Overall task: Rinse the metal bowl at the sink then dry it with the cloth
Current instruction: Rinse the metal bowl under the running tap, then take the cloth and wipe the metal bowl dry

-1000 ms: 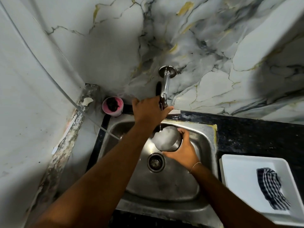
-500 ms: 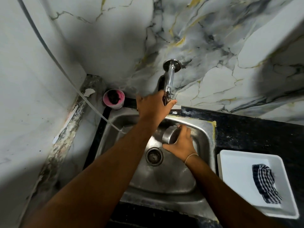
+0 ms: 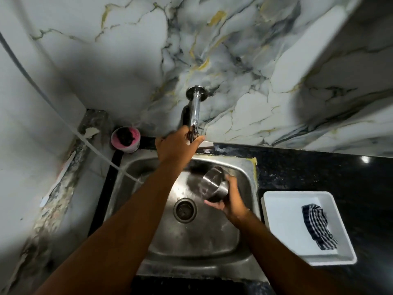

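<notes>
My right hand (image 3: 230, 199) grips a small metal bowl (image 3: 213, 184) over the steel sink (image 3: 197, 237), tilted with its outside facing me. It hangs below and right of the chrome tap (image 3: 195, 109), which sticks out of the marble wall. My left hand (image 3: 176, 146) is closed around the tap's handle at its lower end. No stream of water can be made out. A dark checked cloth (image 3: 318, 226) lies crumpled in a white tray (image 3: 282, 226) on the black counter, right of the sink.
A pink cup (image 3: 126, 139) with something dark inside stands at the sink's back left corner. A thin white hose (image 3: 63, 122) runs along the left wall into the sink. The drain (image 3: 184, 210) sits mid-basin. Black counter (image 3: 319, 171) extends right.
My right hand has shifted the bowl right and nearer, away from under the spout, and tilted it. My left hand stays on the tap handle. The camera view has shifted slightly.
</notes>
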A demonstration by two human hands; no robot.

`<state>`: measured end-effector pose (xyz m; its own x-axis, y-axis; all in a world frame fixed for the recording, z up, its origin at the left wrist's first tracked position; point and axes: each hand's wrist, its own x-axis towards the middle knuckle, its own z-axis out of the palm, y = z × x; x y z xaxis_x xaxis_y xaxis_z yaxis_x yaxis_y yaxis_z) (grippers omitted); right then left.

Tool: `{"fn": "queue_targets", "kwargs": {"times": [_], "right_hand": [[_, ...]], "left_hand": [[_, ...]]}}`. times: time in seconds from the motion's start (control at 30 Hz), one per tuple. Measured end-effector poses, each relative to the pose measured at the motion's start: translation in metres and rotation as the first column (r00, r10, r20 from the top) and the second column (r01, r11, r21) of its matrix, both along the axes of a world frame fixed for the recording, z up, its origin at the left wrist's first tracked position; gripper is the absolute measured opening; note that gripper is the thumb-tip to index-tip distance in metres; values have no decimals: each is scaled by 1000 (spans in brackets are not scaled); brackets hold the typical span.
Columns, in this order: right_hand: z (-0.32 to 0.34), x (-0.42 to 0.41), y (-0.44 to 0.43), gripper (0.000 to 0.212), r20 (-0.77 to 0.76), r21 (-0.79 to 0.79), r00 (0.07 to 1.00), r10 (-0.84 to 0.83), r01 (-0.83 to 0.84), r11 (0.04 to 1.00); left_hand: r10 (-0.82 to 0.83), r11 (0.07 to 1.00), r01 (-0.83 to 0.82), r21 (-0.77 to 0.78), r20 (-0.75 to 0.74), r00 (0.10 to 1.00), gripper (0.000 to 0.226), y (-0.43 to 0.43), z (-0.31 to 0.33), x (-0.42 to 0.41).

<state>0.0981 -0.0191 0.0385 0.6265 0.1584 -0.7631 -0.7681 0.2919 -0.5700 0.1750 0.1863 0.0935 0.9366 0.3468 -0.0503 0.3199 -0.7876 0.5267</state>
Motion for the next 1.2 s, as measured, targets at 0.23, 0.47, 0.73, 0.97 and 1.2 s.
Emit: {"fn": "queue_targets", "kwargs": {"times": [0.23, 0.47, 0.73, 0.97, 1.2], "right_hand": [[17, -25, -42, 95, -228, 561, 971, -78, 196, 804], [28, -35, -49, 69, -93, 366, 972, -216, 235, 900], [17, -38, -135, 67, 108, -626, 897, 429, -274, 730], [-9, -36, -292, 29, 82, -917, 938, 336, -61, 395], [-45, -38, -338, 78, -269, -947, 821, 504, -319, 14]], "left_hand": [[-119, 460, -213, -862, -297, 947, 69, -32, -1, -65], [-232, 39, -195, -980, -198, 952, 105, -106, -12, -124], [-86, 129, -102, -986, -114, 990, 80, -147, -16, -126], [-290, 929, 333, 160, -239, 927, 110, -106, -38, -99], [-82, 937, -87, -338, -455, 887, 102, -118, -70, -90]]}}
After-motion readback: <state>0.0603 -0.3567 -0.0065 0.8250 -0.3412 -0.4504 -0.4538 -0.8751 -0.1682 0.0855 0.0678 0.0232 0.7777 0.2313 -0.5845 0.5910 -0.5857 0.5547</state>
